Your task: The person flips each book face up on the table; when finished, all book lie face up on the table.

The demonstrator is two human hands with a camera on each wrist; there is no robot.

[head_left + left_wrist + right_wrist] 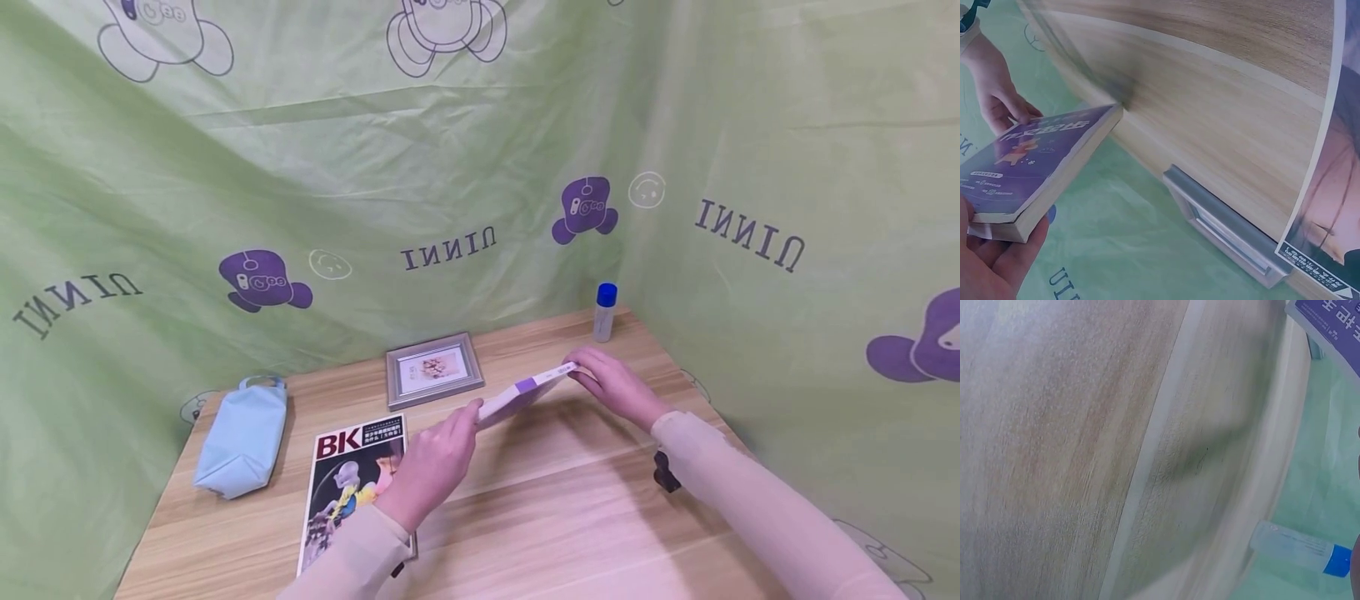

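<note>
above the pale, wood-grained table (540, 525), gripping a tilted purple-covered book (525, 394) at opposite ends with left hand (437, 457) and right hand (617, 388). could perhaps slip and drop beside the magazine (341, 487) through a loosened grip at either end. beyond the table's edges, hung with creased green printed cloth (337, 183) behind and to the right.

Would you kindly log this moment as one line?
left hand: grips purple-covered book; right hand: grips its other end; book: held above wooden table; BK magazine: on table
</note>
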